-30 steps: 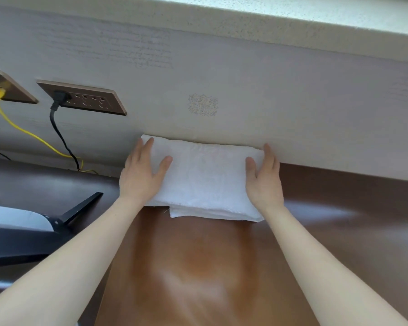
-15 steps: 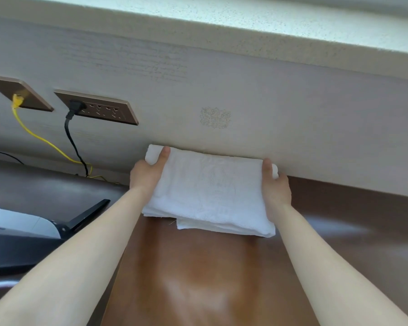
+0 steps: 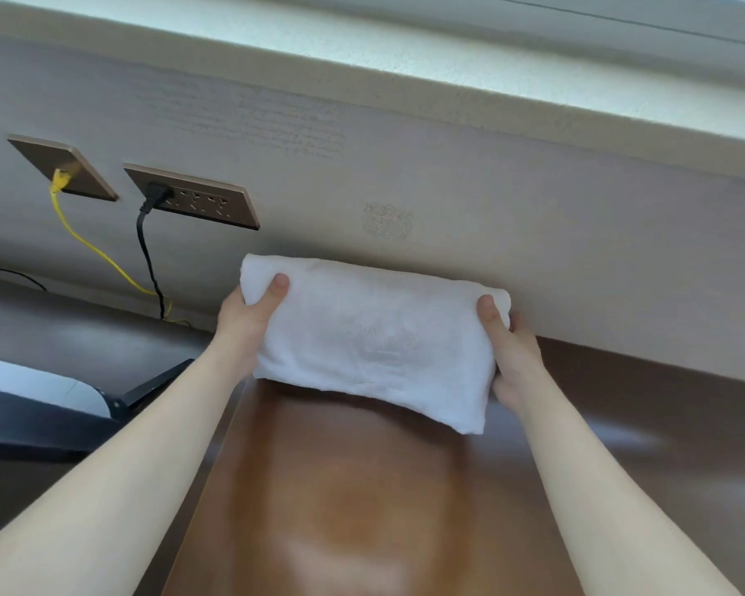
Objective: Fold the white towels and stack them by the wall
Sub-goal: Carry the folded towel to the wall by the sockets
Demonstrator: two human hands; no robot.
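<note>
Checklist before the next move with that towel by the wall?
1. Left hand grip: ok, holds the towel at its left end, thumb on top.
2. Right hand grip: ok, holds the right end, thumb on top.
3. Fold: ok, compact rectangle, no loose flaps visible.
4. Far edge against the wall: cannot tell, it is close but contact is hidden.
5. Seated on the table: cannot tell, the near edge looks raised.
6. Clear of cables: ok, black cable and yellow cable hang off to the left, apart from the towel.
</note>
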